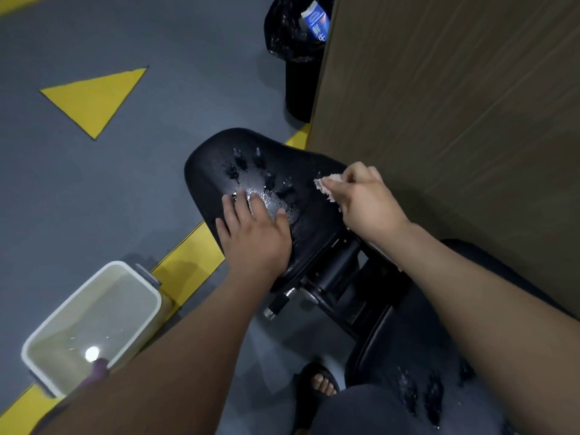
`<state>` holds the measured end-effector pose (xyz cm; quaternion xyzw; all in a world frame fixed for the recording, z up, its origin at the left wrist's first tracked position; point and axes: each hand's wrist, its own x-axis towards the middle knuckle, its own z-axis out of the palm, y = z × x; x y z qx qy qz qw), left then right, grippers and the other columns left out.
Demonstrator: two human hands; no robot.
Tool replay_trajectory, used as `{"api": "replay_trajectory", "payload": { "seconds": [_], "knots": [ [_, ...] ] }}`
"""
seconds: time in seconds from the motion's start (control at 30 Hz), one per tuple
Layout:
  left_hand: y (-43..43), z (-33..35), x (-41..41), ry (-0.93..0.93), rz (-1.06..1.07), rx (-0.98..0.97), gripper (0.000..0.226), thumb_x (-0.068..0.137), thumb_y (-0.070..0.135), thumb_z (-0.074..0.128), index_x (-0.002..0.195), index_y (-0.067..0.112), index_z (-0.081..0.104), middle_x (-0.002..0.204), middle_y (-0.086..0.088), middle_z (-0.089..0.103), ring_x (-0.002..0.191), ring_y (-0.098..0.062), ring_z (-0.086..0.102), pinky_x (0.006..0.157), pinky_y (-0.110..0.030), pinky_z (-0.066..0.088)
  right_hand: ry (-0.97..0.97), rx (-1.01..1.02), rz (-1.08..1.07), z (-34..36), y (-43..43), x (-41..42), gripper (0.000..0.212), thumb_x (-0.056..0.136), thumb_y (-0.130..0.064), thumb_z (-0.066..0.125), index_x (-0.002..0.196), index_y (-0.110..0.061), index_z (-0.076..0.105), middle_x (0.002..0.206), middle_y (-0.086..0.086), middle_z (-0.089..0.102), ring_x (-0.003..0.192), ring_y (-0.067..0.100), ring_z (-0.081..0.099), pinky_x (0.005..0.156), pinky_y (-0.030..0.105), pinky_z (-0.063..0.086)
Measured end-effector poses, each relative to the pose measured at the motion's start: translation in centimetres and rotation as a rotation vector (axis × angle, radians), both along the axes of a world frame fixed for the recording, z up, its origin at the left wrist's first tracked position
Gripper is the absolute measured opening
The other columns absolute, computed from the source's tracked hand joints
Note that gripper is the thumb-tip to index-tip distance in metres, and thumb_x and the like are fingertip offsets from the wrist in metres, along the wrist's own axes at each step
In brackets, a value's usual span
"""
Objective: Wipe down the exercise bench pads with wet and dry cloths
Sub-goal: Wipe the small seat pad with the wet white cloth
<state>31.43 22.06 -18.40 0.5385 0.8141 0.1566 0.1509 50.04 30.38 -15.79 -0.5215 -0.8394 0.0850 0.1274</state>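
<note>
Black wet bench pad [211, 161] bears the left grip [255, 237] spread flat near its left edge, the right grip [367, 202] pinching a pale cloth [325, 186] at its right edge.

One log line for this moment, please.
left hand: flat on wet seat pad | right hand: grips cloth at pad edge | water basin: on floor

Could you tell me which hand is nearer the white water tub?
Left: the left hand lies flat on the pad up-right of the tub; the right hand holds a cloth farther right.
</note>
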Motion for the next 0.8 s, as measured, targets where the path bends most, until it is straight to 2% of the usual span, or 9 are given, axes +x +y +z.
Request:
{"api": "replay_trajectory", "payload": {
  "seconds": [0.1, 0.2, 0.33, 0.43, 0.53, 0.6, 0.7, 0.73, 0.8],
  "knots": [
    [0.2, -0.3, 0.9, 0.048, 0.076, 0.081, 0.06, 0.099, 0.044, 0.042, 0.145, 0.006, 0.046, 0.158, -0.017, 0.039, 0.152, -0.038, 0.023, 0.119, -0.061, 0.024, 0.024, 0.031, 0.06, -0.3, -0.6, 0.1, 0.043, 0.089, 0.0, 0.062, 0.127, -0.019, 0.07, 0.101, 0.009, 0.052, 0.093, 0.032, 0.047, 0.078, 0.043, 0.055],
    [0.3, -0.7, 1.2, 0.11, 0.094, 0.113, 0.058, 0.097, 0.044, 0.044, 0.142, 0.008, 0.048, 0.155, -0.015, 0.043, 0.15, -0.037, 0.027, 0.117, -0.06, 0.028, 0.075, 0.04, 0.188, -0.5, -1.9, 1.1, 0.047, 0.087, 0.002, 0.063, 0.127, -0.02, 0.07, 0.106, 0.009, 0.056, 0.093, 0.033, 0.049, 0.077, 0.038, 0.052],
    [0.3, -1.0, 1.2, 0.133, 0.113, 0.129, 0.059, 0.097, 0.046, 0.04, 0.142, 0.01, 0.046, 0.156, -0.013, 0.042, 0.152, -0.034, 0.025, 0.118, -0.059, 0.027, 0.11, 0.04, 0.036, -0.7, 2.5, -0.1, 0.048, 0.084, 0.004, 0.063, 0.121, -0.025, 0.074, 0.104, 0.008, 0.059, 0.095, 0.035, 0.051, 0.078, 0.038, 0.052],
    [0.5, -1.4, 1.3, 0.148, 0.129, 0.156, 0.059, 0.097, 0.048, 0.04, 0.14, 0.009, 0.048, 0.155, -0.013, 0.043, 0.152, -0.034, 0.025, 0.118, -0.058, 0.027, 0.082, -0.068, -0.005, -0.9, 6.5, -2.9, 0.043, 0.085, 0.002, 0.057, 0.113, -0.023, 0.076, 0.109, 0.009, 0.061, 0.099, 0.035, 0.051, 0.088, 0.036, 0.048],
    [0.5, -1.7, 1.3, 0.16, 0.146, 0.196, 0.057, 0.096, 0.046, 0.043, 0.137, 0.008, 0.052, 0.153, -0.014, 0.046, 0.15, -0.035, 0.029, 0.115, -0.059, 0.03, -0.035, -0.208, 0.031, -0.7, 9.1, -4.8, 0.035, 0.076, 0.002, 0.049, 0.094, -0.018, 0.07, 0.106, 0.01, 0.065, 0.101, 0.037, 0.056, 0.093, 0.041, 0.049],
    [0.6, -2.0, 1.4, 0.168, 0.15, 0.208, 0.058, 0.096, 0.046, 0.043, 0.137, 0.007, 0.053, 0.152, -0.014, 0.047, 0.15, -0.035, 0.03, 0.115, -0.059, 0.03, -0.019, -0.208, 0.054, -0.6, 9.4, -4.1, 0.032, 0.082, 0.001, 0.052, 0.1, -0.013, 0.073, 0.107, 0.013, 0.069, 0.104, 0.038, 0.06, 0.097, 0.041, 0.048],
    [0.5, -2.2, 1.3, 0.171, 0.151, 0.207, 0.06, 0.095, 0.046, 0.041, 0.139, 0.007, 0.052, 0.154, -0.014, 0.045, 0.15, -0.035, 0.028, 0.116, -0.059, 0.028, 0.074, -0.152, 0.062, -0.2, 7.9, -1.8, 0.038, 0.091, -0.001, 0.058, 0.119, -0.018, 0.076, 0.124, 0.003, 0.072, 0.12, 0.026, 0.061, 0.107, 0.026, 0.037],
    [0.5, -2.2, 1.3, 0.172, 0.155, 0.207, 0.06, 0.095, 0.046, 0.041, 0.139, 0.007, 0.051, 0.154, -0.014, 0.045, 0.151, -0.035, 0.028, 0.116, -0.059, 0.028, 0.083, -0.164, 0.053, -0.1, 7.7, -1.6, 0.041, 0.092, -0.002, 0.057, 0.123, -0.022, 0.074, 0.127, -0.002, 0.071, 0.121, 0.026, 0.061, 0.108, 0.025, 0.037],
    [0.6, -2.3, 1.4, 0.181, 0.162, 0.21, 0.06, 0.094, 0.046, 0.042, 0.139, 0.008, 0.052, 0.154, -0.014, 0.046, 0.15, -0.035, 0.029, 0.116, -0.059, 0.029, 0.053, -0.207, 0.036, -0.3, 8.8, -2.8, 0.042, 0.094, -0.004, 0.055, 0.125, -0.025, 0.073, 0.124, 0.0, 0.073, 0.118, 0.031, 0.061, 0.105, 0.029, 0.045]
  ]
}}
